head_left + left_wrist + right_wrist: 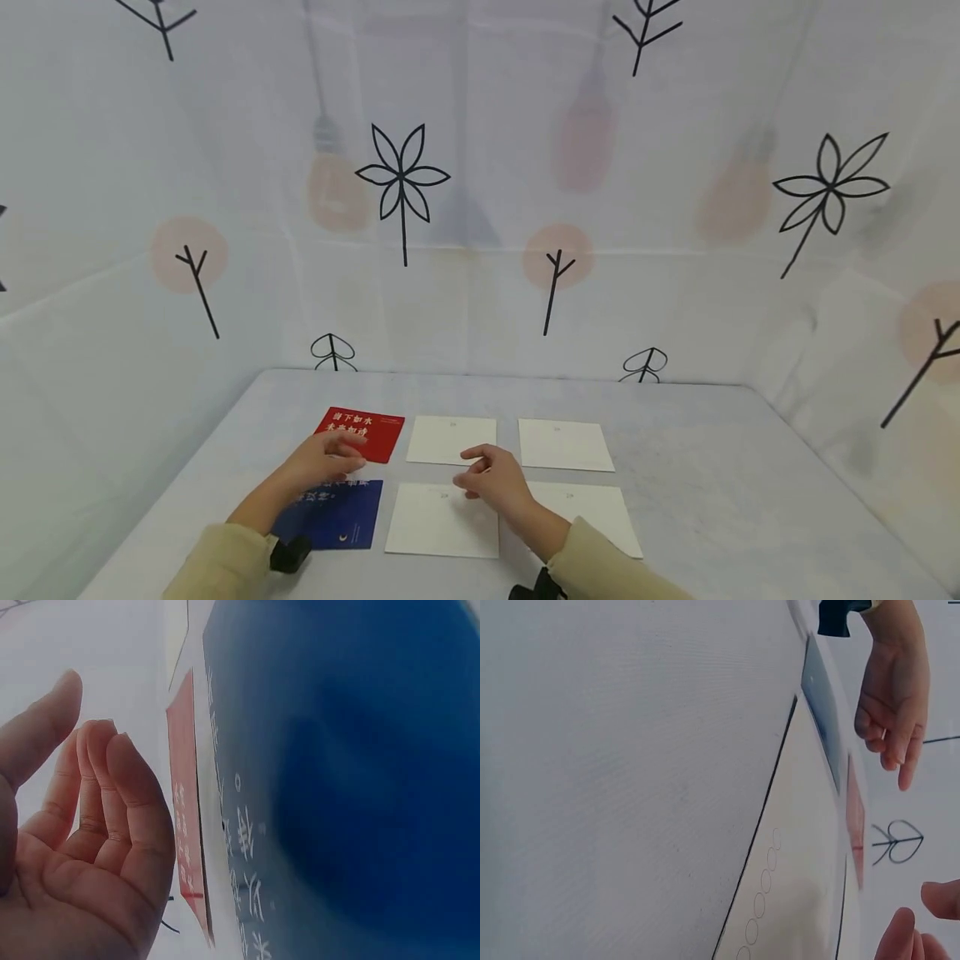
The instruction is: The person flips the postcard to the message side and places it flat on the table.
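Note:
My left hand hovers over the red postcard and the top of the blue postcard, fingers loosely bent, holding nothing. In the left wrist view its palm shows, with thumb and fingers apart; the blue card fills the right side. My right hand hangs above the front middle white card, also without anything in its fingers. Only fingertips of it show in the right wrist view, past a white card with a row of small printed circles. Both hands cover parts of cards.
Two white cards, one middle and one right, lie in the back row. Another white card is at front right, partly behind the right forearm. The pale table meets a patterned cloth backdrop.

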